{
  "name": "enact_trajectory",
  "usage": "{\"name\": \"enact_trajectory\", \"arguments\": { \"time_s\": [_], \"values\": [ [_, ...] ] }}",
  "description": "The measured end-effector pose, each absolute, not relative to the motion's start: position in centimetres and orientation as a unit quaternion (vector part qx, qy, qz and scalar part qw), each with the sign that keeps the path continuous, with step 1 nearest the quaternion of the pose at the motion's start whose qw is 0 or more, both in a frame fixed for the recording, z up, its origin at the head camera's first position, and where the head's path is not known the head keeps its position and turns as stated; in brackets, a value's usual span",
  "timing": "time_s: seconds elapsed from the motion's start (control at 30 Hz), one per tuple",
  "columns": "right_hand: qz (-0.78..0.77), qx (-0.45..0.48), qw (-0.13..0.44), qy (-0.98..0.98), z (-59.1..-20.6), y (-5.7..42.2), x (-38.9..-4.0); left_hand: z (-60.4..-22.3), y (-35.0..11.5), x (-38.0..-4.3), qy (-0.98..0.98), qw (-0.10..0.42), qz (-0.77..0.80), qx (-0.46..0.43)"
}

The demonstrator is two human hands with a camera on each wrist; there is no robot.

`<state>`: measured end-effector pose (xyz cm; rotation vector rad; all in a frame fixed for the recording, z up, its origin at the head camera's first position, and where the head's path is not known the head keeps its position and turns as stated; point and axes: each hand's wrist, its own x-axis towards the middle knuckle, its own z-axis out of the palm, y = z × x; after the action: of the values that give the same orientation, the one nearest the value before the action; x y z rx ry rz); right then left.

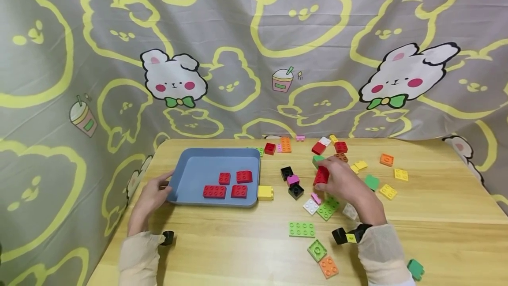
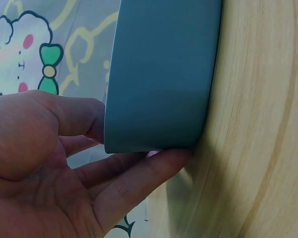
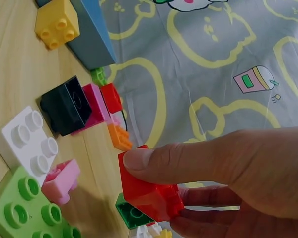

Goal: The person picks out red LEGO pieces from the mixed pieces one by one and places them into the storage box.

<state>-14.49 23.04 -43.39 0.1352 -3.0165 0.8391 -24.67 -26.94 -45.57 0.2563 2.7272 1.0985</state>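
My right hand (image 1: 342, 179) pinches a red toy building brick (image 3: 149, 191) between thumb and fingers, above the loose bricks on the right side of the table. Close by the held brick is a green brick (image 3: 130, 212), partly hidden behind it in the right wrist view. At the left end of a blue-grey tray (image 1: 194, 173), my left hand (image 1: 152, 195) grips the edge, with fingers on either side of the corner in the left wrist view. Several red bricks (image 1: 214, 191) lie in the right half of the tray.
A yellow brick (image 1: 265, 193) stands against the tray's right side. Black bricks (image 1: 295, 191) and a magenta one (image 1: 293, 180) lie mid-table. Light green plates (image 1: 301, 229) and an orange plate (image 1: 328, 267) sit nearer the front. A patterned curtain (image 1: 238, 114) hangs behind the table.
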Motion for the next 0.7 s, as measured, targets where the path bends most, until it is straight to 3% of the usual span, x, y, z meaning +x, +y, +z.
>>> {"name": "enact_trajectory", "arguments": {
  "time_s": [0.3, 0.7],
  "values": [
    [0.251, 0.066, -0.006, -0.966, -43.0, 20.8, -14.5, -45.7, -26.8, -25.2, 0.925, 0.083, 0.357, 0.1],
    [0.243, 0.165, 0.044, -0.955, -42.5, 16.6, -16.5, -45.8, -27.1, -24.9, 0.925, 0.08, 0.361, 0.091]
  ]
}}
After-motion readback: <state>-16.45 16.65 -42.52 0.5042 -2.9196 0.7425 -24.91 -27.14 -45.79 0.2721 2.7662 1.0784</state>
